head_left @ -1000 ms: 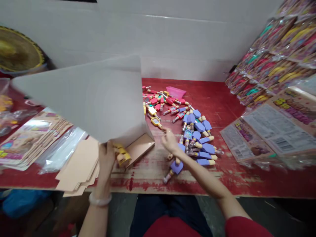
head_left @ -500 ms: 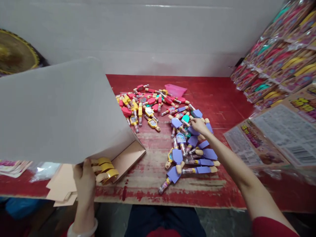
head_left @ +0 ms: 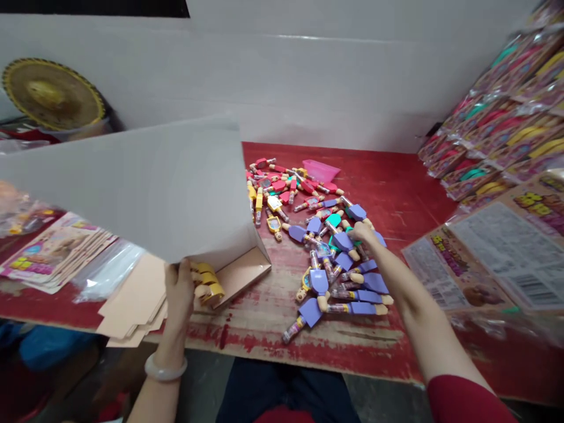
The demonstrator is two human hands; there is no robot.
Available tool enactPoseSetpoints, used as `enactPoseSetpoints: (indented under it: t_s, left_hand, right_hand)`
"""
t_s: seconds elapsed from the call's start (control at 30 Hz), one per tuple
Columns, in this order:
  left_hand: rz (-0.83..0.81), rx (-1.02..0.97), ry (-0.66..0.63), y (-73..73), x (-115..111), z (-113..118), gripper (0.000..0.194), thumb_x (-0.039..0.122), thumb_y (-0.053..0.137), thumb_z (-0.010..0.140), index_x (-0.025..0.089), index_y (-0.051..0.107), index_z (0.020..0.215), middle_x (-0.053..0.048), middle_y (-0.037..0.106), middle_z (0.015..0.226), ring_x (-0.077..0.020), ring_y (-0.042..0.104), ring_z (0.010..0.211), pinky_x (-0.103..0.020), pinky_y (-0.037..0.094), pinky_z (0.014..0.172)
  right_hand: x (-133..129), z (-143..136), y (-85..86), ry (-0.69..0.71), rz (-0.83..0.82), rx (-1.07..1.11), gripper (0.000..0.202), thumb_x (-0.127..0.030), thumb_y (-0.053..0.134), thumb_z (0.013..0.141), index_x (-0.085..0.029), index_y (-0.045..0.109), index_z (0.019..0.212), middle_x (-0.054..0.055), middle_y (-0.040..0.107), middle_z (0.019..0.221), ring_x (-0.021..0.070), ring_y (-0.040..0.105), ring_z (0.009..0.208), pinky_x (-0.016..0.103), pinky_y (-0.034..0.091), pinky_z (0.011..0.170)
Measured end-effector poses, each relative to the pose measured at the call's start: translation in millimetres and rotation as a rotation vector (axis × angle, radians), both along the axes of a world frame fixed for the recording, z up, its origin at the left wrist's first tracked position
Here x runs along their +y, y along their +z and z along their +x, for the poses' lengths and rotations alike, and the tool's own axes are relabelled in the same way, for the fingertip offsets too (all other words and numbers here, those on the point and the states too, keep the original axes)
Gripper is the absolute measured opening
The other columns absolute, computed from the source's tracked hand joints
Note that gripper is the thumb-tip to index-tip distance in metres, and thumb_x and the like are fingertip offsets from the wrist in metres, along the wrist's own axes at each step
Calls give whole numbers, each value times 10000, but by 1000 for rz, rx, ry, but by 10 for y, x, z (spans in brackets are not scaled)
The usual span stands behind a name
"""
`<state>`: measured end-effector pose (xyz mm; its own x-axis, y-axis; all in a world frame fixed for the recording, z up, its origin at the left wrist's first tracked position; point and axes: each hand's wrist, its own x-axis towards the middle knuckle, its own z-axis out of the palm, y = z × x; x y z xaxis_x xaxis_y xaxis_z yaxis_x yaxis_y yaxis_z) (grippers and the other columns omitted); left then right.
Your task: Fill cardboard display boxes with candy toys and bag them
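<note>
The left hand (head_left: 180, 286) is closing its fingers on the near edge of a grey cardboard sheet (head_left: 145, 188), thumb on the side facing the camera, while also pinching a small bunch of yellow toys (head_left: 207, 283) against that edge. The sheet is tilting up and away over the left half of the table, its lower flap (head_left: 240, 275) resting on the surface and showing a tan inner face. A pale bangle (head_left: 165, 368) is circling the left wrist.

The right hand (head_left: 362, 231) is reaching into a heap of purple toys (head_left: 348, 282), its fingers curling down among them; whether they are gripping one cannot be told. The purple toys are lying near the table's front edge, right of centre, and a red and yellow toy heap (head_left: 282, 188) is lying just beyond them.

Under both is the red table (head_left: 396, 188). Tan card blanks (head_left: 132, 302) are lying beside the left hand, printed cards (head_left: 53, 252) further left. Packed bags (head_left: 497, 135) are stacking up at the right.
</note>
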<state>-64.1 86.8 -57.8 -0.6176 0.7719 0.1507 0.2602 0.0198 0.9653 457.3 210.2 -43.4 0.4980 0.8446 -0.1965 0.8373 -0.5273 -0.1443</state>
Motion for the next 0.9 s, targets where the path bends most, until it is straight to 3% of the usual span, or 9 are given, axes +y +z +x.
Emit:
enactPoseSetpoints:
  t_s: [0.07, 0.13, 0.23, 0.37, 0.5, 0.63, 0.77, 0.9]
  left_hand:
    - [-8, -67, -66, 5, 113, 100, 285, 506, 556, 872, 232, 483, 895, 27, 579, 756, -156, 574, 684, -287, 537, 632]
    - [-18, -123, -153, 30, 215, 207, 278, 499, 565, 872, 233, 488, 890, 30, 566, 737, -157, 575, 684, -284, 530, 637]
    - [2, -159, -284, 103, 340, 371, 257, 470, 591, 862, 230, 506, 897, 18, 583, 758, -163, 593, 723, -286, 529, 670]
    - [104, -196, -391, 194, 475, 591, 287, 408, 635, 844, 231, 515, 1037, -34, 651, 981, -179, 630, 894, -314, 539, 798]
    - [181, -148, -274, 180, 572, 740, 372, 298, 663, 807, 218, 482, 1122, -72, 623, 1102, -206, 604, 1077, -372, 499, 989]
    - [148, -95, -271, 115, 590, 751, 301, 274, 624, 821, 207, 464, 1067, -84, 583, 1086, -219, 599, 1031, -399, 488, 987]
    - [115, -66, -282, 90, 567, 726, 261, 297, 607, 837, 222, 429, 1012, -57, 552, 1027, -206, 583, 954, -381, 493, 938]
    - [91, -82, -273, 103, 571, 720, 256, 264, 601, 830, 232, 399, 983, -37, 530, 993, -201, 566, 934, -374, 494, 918]
  right_hand:
    - [-67, -6, 154, -1, 53, -12, 360, -312, 727, 765, -69, 728, 1031, 251, 702, 1087, 334, 686, 985, 339, 492, 731]
    - [-159, -50, 361, 15, 217, 72, 424, -342, 707, 766, -91, 687, 1108, 223, 702, 1081, 305, 684, 950, 325, 498, 705]
    - [-347, -273, 702, 122, 472, 502, 491, -302, 644, 737, -132, 607, 1196, 120, 700, 937, 215, 652, 727, 288, 487, 598]
    - [-612, -927, 968, 401, 451, 1046, 503, -242, 607, 598, -199, 610, 1099, 14, 650, 822, 163, 590, 633, 270, 488, 576]
    - [-708, -1787, 807, 605, 354, 1109, 447, -173, 564, 499, -192, 672, 933, -8, 641, 751, 157, 567, 645, 249, 459, 579]
    - [-629, -2436, 453, 840, 404, 1008, 359, -136, 483, 498, -179, 701, 779, 37, 726, 964, 195, 649, 906, 286, 500, 801]
    - [-471, -2642, 332, 1097, 314, 947, 394, -89, 425, 513, -180, 726, 750, 38, 757, 994, 195, 678, 989, 297, 476, 907]
    - [-276, -2711, 482, 1205, 139, 845, 421, -36, 437, 517, -183, 749, 759, 8, 774, 900, 182, 689, 899, 250, 481, 808]
